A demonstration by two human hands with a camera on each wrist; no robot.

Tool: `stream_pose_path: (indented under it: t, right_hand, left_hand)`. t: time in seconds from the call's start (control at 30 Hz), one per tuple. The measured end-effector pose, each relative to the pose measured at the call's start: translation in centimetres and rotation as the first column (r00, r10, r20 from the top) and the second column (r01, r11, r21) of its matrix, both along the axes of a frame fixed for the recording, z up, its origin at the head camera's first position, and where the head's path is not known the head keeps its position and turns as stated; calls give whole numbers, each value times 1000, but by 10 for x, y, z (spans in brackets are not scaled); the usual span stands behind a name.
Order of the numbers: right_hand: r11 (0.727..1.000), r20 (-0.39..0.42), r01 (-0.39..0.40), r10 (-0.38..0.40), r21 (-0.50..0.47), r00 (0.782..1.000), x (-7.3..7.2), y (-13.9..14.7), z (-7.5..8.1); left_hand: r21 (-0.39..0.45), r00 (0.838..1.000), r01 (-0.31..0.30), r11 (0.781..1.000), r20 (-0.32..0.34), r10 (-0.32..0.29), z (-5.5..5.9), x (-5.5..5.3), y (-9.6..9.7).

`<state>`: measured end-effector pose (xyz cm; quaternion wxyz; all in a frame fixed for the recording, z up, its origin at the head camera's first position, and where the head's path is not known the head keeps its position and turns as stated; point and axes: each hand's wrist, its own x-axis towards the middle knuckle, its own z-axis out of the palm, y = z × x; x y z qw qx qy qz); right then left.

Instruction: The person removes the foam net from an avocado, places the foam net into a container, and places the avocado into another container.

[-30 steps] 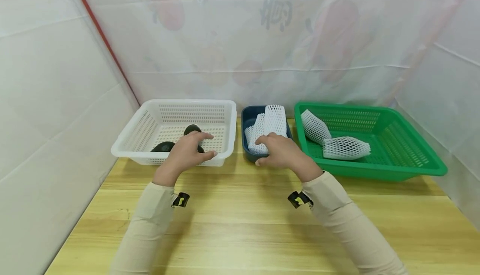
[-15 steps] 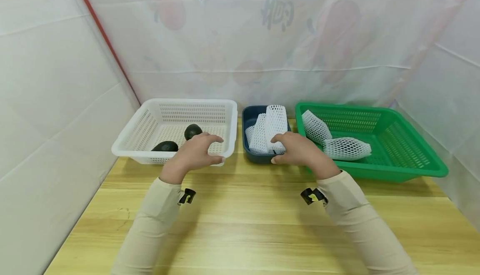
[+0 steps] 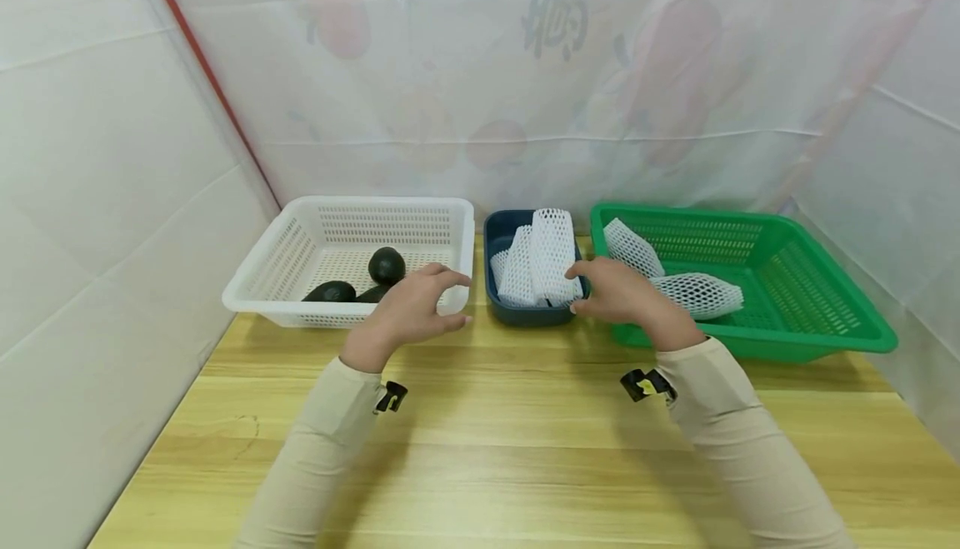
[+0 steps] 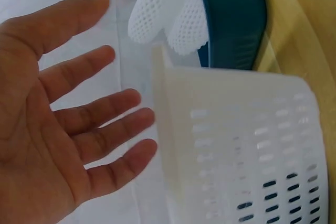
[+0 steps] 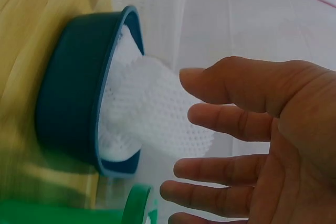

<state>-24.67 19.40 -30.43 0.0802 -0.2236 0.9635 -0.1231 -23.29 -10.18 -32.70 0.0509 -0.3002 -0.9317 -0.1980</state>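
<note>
In the head view my left hand [image 3: 412, 307] hovers at the front right corner of a white basket [image 3: 255, 282], fingers spread and holding nothing. Inside that basket lie dark avocados [image 3: 387, 266], one partly hidden by the hand. My right hand [image 3: 618, 292] floats between a dark blue bin [image 3: 525, 316] and a green basket [image 3: 810, 341], also holding nothing. White foam net sleeves [image 3: 552, 253] fill the blue bin. Two net-wrapped items [image 3: 697, 296] lie in the green basket, one partly covered by the right hand. In the right wrist view the right fingers [image 5: 226, 124] are apart from the sleeves.
All three containers stand in a row along the back of a wooden table [image 3: 480, 449]. Behind them hangs a white printed sheet [image 3: 450, 74], with more white sheeting [image 3: 112, 241] at the left side. The green basket's front rim is close under the right wrist.
Both hands have moved to the right. The left has uncovered more of the avocados; the right has shifted from over the blue bin toward the green basket. The containers have not moved.
</note>
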Motion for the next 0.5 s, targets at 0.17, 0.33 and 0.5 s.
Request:
stream_pose_path:
  t: [0.17,0.33,0.5]
  right_hand:
    - [1000,-19,-12,11,-25,1000,-3,13,-2]
    - [1000,-31,-3,2,-28,1000,-4,26,-2]
    - [1000,-28,18,-19,-23,999,-5,36,-1]
  left_hand:
    - [43,998,51,998,-46,-49,-5,2,7]
    - [38,996,76,996,-43,-74,-7,2,13]
    - [31,996,91,995,-18,-91,-7,1,19]
